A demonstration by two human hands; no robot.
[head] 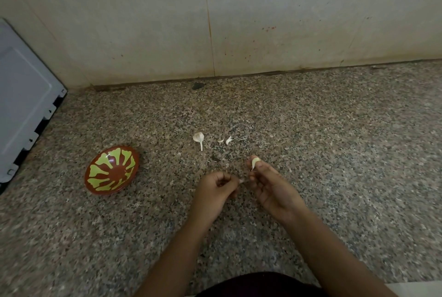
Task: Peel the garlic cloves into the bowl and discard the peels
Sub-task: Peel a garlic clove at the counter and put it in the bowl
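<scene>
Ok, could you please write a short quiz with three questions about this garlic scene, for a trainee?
1. True or false: the bowl already holds peeled cloves.
2. Which hand grips the garlic clove?
3. Fill in: the garlic head with its stem lies on the ___.

Key: 1 false; 2 the right hand; 3 counter.

right hand (270, 184) pinches a garlic clove (255, 162) at its fingertips. left hand (216, 186), fingers curled, pinches a peel scrap (242, 180) just beside it. patterned bowl (111, 170) sits at 9 o'clock on the granite counter (311, 129); garlic bulb remnant (199, 138) lies at 11 o'clock.
</scene>
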